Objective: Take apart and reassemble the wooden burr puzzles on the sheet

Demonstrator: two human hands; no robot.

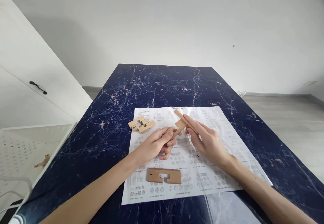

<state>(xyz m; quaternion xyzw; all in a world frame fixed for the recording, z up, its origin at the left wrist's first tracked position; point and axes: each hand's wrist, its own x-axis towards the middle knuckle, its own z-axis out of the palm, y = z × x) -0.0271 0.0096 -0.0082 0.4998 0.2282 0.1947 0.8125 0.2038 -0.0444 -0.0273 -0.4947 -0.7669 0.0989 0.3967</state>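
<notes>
Over the paper sheet, my left hand (162, 141) is closed around a flat wooden puzzle piece (180, 125), much of it hidden by the fingers. My right hand (206, 141) pinches a narrow wooden puzzle piece (179, 113) that lies slanted across the far end of the first. These two pieces touch; whether they interlock I cannot tell. Nearer me lies a flat brown wooden piece (154, 176) with a rounded slot open toward me and a dark mark at its left end. Beyond my left hand sits a cluster of pale wooden puzzle pieces (146, 126), one marked 3.
A printed sheet with small diagrams (162, 197) lies on the dark blue marbled table (157, 85). Clear plastic (227, 207) covers part of the near edge. At left are a white cabinet (37, 61) and a perforated white surface with a small wooden piece (43, 161).
</notes>
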